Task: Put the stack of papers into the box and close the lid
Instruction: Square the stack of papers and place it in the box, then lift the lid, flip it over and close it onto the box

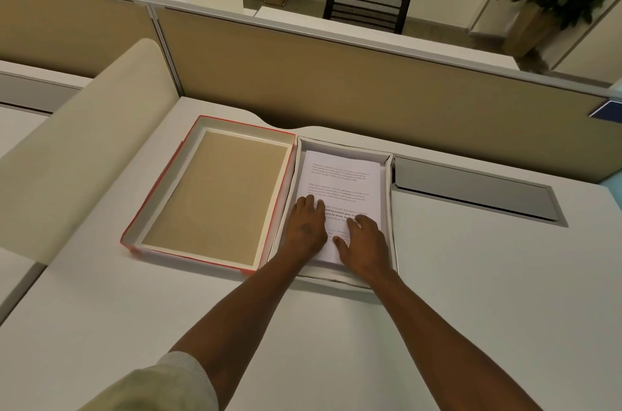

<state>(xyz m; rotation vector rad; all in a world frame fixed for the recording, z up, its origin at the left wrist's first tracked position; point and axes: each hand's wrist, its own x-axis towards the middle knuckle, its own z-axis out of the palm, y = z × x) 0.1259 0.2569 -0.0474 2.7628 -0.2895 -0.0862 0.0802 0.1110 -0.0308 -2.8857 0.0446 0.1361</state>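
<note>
A stack of printed white papers (340, 181) lies inside a shallow white box (389, 208) on the desk. My left hand (308, 225) rests flat on the near left part of the stack, fingers spread. My right hand (363, 244) lies flat on the near right part, fingers apart. Neither hand grips anything. The lid (212, 191), red-edged with a tan inner panel, lies upside down touching the box's left side.
The white desk (471, 292) has a grey cable tray cover (474, 190) right of the box. A tan partition (370, 80) stands behind, and a cream side panel (84, 148) rises at the left. Chairs and plants stand beyond.
</note>
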